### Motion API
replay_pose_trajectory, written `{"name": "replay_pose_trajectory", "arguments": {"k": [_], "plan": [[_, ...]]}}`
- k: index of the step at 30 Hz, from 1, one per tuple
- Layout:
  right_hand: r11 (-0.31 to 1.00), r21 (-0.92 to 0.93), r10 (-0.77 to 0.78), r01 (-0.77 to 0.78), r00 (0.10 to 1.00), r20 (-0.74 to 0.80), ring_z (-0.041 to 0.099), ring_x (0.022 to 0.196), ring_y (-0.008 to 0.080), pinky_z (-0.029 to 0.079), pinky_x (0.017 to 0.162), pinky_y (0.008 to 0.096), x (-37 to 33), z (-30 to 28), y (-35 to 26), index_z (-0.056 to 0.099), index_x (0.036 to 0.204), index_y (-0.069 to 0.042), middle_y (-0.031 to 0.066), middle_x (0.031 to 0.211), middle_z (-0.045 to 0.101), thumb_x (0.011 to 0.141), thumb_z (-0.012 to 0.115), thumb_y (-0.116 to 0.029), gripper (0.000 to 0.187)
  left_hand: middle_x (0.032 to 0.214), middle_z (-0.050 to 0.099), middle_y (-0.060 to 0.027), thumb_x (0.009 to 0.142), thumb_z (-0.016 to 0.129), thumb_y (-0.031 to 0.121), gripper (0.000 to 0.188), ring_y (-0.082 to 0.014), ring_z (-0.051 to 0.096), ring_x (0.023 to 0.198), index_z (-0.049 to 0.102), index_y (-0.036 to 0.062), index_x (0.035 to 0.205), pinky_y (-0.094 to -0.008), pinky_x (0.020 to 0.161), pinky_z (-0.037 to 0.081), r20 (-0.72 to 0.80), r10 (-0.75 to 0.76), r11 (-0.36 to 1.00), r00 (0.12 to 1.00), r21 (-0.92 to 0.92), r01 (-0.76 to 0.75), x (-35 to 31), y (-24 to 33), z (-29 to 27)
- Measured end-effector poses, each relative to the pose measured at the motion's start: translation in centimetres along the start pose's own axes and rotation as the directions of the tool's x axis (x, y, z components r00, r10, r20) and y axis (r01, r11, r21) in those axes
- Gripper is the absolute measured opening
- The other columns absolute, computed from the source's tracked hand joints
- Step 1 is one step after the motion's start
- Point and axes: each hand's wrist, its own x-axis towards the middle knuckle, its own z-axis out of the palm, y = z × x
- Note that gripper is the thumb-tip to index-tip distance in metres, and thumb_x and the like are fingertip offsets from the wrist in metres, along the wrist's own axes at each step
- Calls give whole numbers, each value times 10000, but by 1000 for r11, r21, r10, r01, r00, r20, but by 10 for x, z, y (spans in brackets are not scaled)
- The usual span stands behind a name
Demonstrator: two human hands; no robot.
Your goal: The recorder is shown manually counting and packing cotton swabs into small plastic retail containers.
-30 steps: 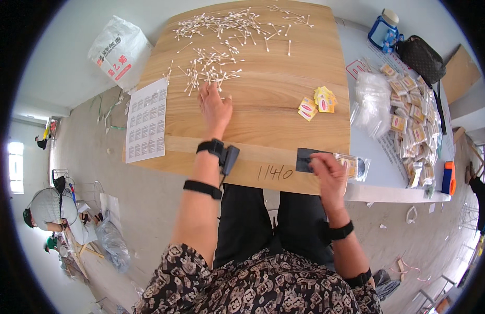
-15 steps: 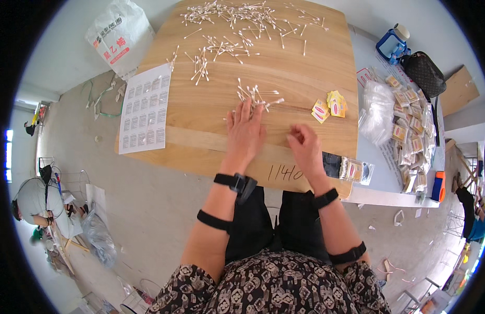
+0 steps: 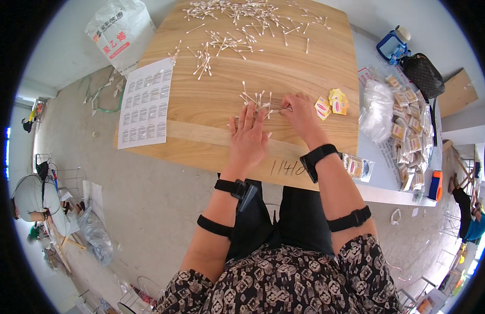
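My left hand lies on the wooden table with its fingers stretched out. Its fingertips touch a small heap of cotton swabs with thin stems and white tips. To its right, my right hand is closed in a pinch at the heap's right side. One or more cotton swabs reach from the heap to its fingertips; how many it grips cannot be made out. Yellow and white cards lie just right of my right hand.
Many loose swabs cover the table's far part. A printed sheet lies at the left edge. On the side table at right are clear bags, packed swab packets, a dark bag and an orange-blue tool.
My right hand has moved forward and left from the table's near part to the swab heap and now pinches there. My left hand has stayed on the heap.
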Motion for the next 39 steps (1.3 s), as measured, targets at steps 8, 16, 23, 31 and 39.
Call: {"name": "replay_pose_trajectory", "arguments": {"k": [8, 16, 23, 31, 39], "plan": [[986, 107, 138, -126, 984, -117, 595, 892, 344, 491, 758, 442, -47, 3, 8, 629, 825, -59, 137, 876, 611, 760, 683, -102, 95, 1565, 222, -134, 886, 593, 261, 659, -335, 213, 1436, 324, 173, 1481, -563, 1145, 134, -27, -85, 995, 996, 44, 86, 29, -15, 0], [951, 293, 107, -97, 994, -19, 596, 855, 334, 485, 731, 428, -76, -2, 8, 633, 795, -60, 124, 842, 590, 715, 723, -115, 131, 1385, 429, -85, 811, 646, 149, 411, -302, 352, 1322, 583, 125, 1217, -520, 1067, 272, -176, 75, 996, 981, 70, -63, 32, -2, -9], [968, 241, -66, 70, 998, -24, 599, 840, 321, 486, 727, 418, -92, 6, -13, 633, 825, -59, 112, 838, 591, 713, 716, -106, 147, 932, 564, -27, 731, 679, 55, 143, -278, 505, 1000, 642, 86, 866, -439, 826, 395, -118, 194, 974, 974, -93, -205, 0, 17, -7], [922, 386, 58, -16, 993, -98, 602, 843, 325, 485, 734, 419, -98, 10, -28, 617, 901, -22, 129, 853, 602, 712, 711, -117, 231, 1047, 565, -54, 697, 673, 12, 268, -293, 487, 1093, 648, 102, 948, -461, 889, 385, -337, -74, 996, 939, -79, 51, 9, -30, -16], [944, 296, 142, -146, 989, 35, 623, 919, 362, 496, 784, 447, -23, 15, -34, 625, 901, 11, 199, 930, 641, 801, 669, -251, 283, 1106, 559, -69, 738, 686, 35, 288, -305, 472, 1135, 656, 123, 1011, -451, 967, 369, -200, -92, 996, 975, -36, 86, 23, -45, -35]]}}
